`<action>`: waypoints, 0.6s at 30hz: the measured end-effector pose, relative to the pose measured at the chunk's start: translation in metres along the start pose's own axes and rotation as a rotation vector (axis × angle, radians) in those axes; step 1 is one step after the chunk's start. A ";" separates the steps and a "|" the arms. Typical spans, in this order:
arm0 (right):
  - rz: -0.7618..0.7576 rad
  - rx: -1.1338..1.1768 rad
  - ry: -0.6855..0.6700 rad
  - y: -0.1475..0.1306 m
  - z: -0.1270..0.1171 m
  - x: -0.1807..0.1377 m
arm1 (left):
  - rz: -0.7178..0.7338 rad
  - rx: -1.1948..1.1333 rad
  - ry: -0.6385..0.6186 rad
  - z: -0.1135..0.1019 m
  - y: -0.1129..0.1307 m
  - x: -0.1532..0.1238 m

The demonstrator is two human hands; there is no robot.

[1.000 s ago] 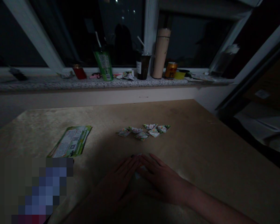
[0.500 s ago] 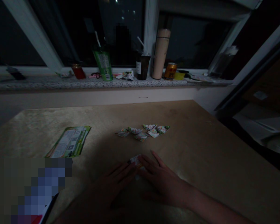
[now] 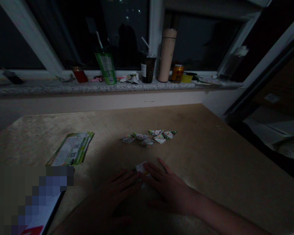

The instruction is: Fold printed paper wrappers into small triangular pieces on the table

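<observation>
A small printed wrapper (image 3: 140, 167) lies on the table under my fingers, its lower part covered by them. My left hand (image 3: 117, 191) rests flat with fingers stretched out, their tips at the wrapper's left edge. From the right, my right hand (image 3: 165, 184) presses its outstretched fingers onto the wrapper, index finger pointing away. Beyond both hands sits a loose group of several folded wrapper triangles (image 3: 147, 142), white and green. Shadow darkens the left hand and the near table.
Several flat green packets (image 3: 74, 148) lie on the table (image 3: 210, 156) at the left, beside a pixelated blue-white object (image 3: 45, 199). Along the granite sill (image 3: 75, 87) stand a green cup (image 3: 106, 67), a dark drink cup (image 3: 148, 68), a pink flask (image 3: 167, 55) and a gold can (image 3: 177, 73).
The camera view has shifted slightly. Both hands stay stretched over the wrapper, and a little more of its upper left part shows.
</observation>
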State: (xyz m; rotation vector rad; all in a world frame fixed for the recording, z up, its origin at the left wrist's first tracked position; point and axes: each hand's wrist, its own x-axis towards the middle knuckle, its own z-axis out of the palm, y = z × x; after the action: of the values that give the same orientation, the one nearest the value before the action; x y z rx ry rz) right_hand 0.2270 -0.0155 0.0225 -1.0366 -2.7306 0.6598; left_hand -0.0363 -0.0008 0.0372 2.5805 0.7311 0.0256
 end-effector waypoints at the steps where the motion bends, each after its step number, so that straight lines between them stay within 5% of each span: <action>1: 0.001 -0.006 0.004 0.000 0.001 0.000 | -0.006 0.009 0.003 0.002 -0.001 0.000; 18: 0.038 -0.017 0.027 -0.003 0.000 -0.001 | -0.013 0.009 0.111 0.013 -0.002 -0.001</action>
State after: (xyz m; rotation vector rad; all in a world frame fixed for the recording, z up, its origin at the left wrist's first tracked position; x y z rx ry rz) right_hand 0.2260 -0.0180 0.0240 -1.0959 -2.7041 0.6243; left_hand -0.0361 -0.0056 0.0247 2.5988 0.7903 0.1636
